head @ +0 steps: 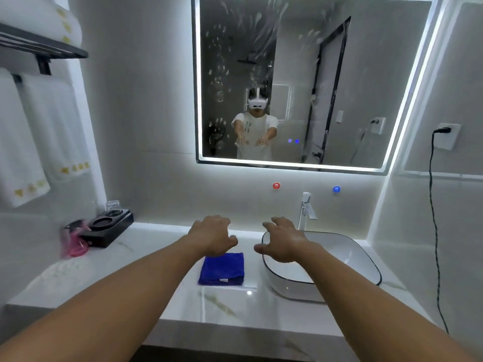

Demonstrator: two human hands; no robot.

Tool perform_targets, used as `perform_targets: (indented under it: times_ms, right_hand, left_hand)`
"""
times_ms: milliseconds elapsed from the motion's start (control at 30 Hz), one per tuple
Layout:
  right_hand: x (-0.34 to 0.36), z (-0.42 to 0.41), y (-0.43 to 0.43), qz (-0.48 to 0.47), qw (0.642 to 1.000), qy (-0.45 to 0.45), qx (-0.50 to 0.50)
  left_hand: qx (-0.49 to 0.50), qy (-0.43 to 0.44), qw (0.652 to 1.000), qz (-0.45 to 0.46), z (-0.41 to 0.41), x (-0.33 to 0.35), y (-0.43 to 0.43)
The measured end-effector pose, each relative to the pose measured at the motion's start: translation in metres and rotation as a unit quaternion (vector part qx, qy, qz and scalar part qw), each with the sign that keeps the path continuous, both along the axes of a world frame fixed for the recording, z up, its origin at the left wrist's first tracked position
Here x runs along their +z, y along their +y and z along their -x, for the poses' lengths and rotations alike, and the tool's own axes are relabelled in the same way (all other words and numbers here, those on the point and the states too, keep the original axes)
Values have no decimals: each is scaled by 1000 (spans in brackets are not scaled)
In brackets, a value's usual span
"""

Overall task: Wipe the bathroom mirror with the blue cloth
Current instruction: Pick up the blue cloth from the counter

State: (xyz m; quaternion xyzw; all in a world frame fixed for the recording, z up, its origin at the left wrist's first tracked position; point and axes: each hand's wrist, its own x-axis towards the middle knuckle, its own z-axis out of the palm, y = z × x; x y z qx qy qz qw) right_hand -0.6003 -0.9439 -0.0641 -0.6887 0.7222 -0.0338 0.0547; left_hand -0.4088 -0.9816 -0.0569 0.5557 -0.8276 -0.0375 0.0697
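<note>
Left hand [213,235] and right hand [283,242] hovered empty and relaxed, blue cloth [222,269] just below the left, best grabbed whole imo.

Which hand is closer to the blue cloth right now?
Left. The left hand hangs over the far edge of the blue cloth; the right hand is off to its right, over the basin.
</note>
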Motion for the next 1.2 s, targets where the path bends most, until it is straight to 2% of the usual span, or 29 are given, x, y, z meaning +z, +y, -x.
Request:
perform_targets:
  times_ms: [367,800,1000,1200]
  right_hand:
    - [-32,0,-162,-14,999,-3,40]
    - [-72,-21,-325,-57,998,-8,-4]
    - [-129,-8,-375,-113,993,-35,-13]
    - [-210,11,-419,-192,980,-56,10]
  left_hand:
    - [45,-5,999,-23,1,-28,-144]
    - [-22,-7,997,-76,2,-82,-332]
    - [-24,-5,993,-116,23,-132,-379]
    - [7,-37,977,-208,41,-199,-402]
